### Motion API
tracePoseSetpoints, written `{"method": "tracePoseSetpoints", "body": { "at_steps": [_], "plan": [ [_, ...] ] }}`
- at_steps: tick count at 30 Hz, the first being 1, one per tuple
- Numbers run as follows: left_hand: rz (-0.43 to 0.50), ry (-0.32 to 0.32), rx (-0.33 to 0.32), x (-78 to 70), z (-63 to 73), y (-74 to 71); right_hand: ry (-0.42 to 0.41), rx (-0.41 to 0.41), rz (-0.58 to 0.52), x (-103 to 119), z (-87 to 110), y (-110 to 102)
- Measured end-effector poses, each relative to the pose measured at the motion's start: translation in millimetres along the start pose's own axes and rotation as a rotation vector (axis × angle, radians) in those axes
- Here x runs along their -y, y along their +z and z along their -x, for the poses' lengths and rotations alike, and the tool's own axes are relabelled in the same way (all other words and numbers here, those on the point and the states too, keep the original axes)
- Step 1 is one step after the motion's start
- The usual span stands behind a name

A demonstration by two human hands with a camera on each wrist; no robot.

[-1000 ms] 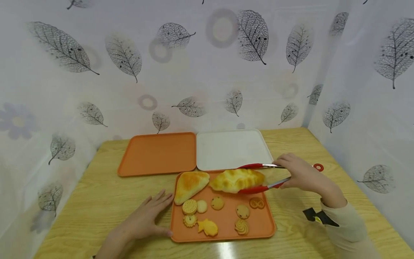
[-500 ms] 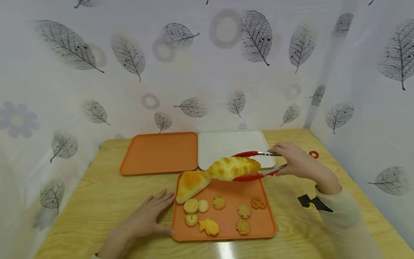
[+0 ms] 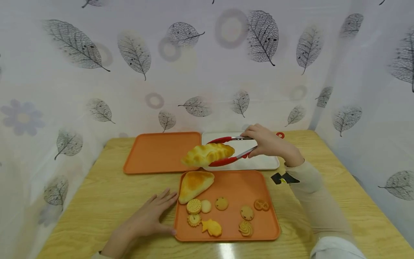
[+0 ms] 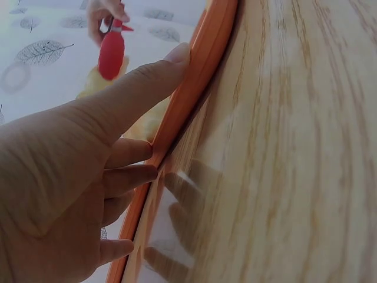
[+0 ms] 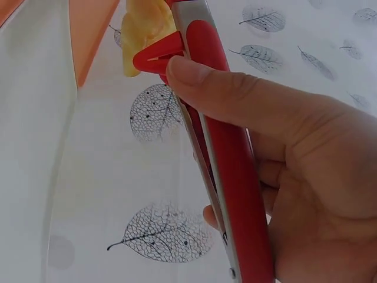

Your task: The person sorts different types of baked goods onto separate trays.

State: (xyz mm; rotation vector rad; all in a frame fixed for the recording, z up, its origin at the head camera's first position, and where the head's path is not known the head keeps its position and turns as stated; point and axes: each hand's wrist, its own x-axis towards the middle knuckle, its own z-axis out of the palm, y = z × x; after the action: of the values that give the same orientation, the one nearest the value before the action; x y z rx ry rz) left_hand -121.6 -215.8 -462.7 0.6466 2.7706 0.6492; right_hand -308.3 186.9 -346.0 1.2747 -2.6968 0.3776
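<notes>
Right hand [image 3: 270, 145]: fingers curled round red tongs [image 3: 224, 161] gripping bread [image 3: 207, 153]
Left hand [image 3: 149, 218]: fingers spread, touching nearer orange tray [image 3: 236, 185] at 9 o'clock

Leaf-print white sheeting [image 3: 213, 75] behind wood-grain table [image 3: 100, 201].

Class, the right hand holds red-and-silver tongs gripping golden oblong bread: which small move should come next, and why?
Probably, the right hand should shift the golden, ridged, oblong bread left, above the rear orange rectangular tray. The red-and-silver tongs hold it aloft, but in the head view it overlaps the seam with the white rectangular tray, so releasing there might leave it straddling both rims.
</notes>
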Motion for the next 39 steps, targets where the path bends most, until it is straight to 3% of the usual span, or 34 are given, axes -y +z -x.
{"method": "tracePoseSetpoints", "body": {
  "at_steps": [7, 17, 26, 39],
  "plan": [
    [-0.007, 0.001, 0.008, -0.7, -1.5, -2.1, 0.008, 0.017, -0.036, 4.2, -60.3, 25.3],
    [0.019, -0.011, 0.040, 3.3, -1.2, 1.4, 0.096, 0.079, 0.047, 18.7, -127.0, 73.3],
    [0.029, -0.016, 0.029, 5.0, 2.3, 0.4, 0.146, 0.146, 0.150, 38.2, -168.1, 97.3],
    [0.026, -0.006, 0.029, 4.0, 1.4, -5.1, 0.201, 0.229, 0.159, 46.5, -194.0, 107.9]
  ]
}}
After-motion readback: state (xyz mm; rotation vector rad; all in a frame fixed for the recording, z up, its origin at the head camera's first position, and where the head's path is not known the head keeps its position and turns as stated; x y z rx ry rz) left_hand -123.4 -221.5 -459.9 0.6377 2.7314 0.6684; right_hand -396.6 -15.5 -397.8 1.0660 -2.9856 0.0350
